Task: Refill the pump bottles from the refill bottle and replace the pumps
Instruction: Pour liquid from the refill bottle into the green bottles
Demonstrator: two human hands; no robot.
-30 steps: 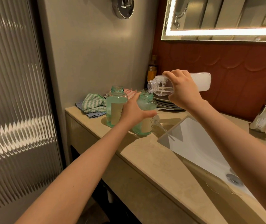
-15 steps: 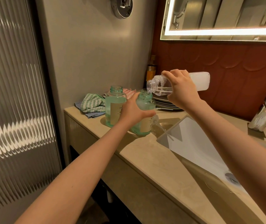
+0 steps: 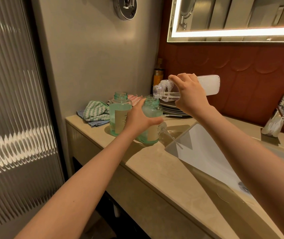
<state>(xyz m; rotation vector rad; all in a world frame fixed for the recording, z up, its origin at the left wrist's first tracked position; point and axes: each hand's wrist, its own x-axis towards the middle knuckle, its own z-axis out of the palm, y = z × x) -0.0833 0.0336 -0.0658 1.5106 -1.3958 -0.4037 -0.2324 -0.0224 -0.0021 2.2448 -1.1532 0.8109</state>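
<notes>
Foam clings inside the clear refill bottle, which is held nearly level in the air, neck tipped slightly down, with its open mouth just above the mouth of a green pump bottle. The right hand is wrapped over the refill bottle's middle from above, fingers curled round it. The left hand grips the green pump bottle round its side, thumb across the front above the pale label; this bottle stands on the bench near the sink's corner, has no pump in it, and shows frothy pale liquid high in its shoulder. Just to its left, and touching or nearly touching the left hand, a second green bottle stands upright, also open at the top and filled with green liquid. A white pump lies on the bench behind the held bottle, its thin tube reaching over the edge of the white sink. Farther back sit folded cloths by the wall, a stack of plates, and an amber bottle in the corner. A chrome tap stands at the right, under a lit mirror.
</notes>
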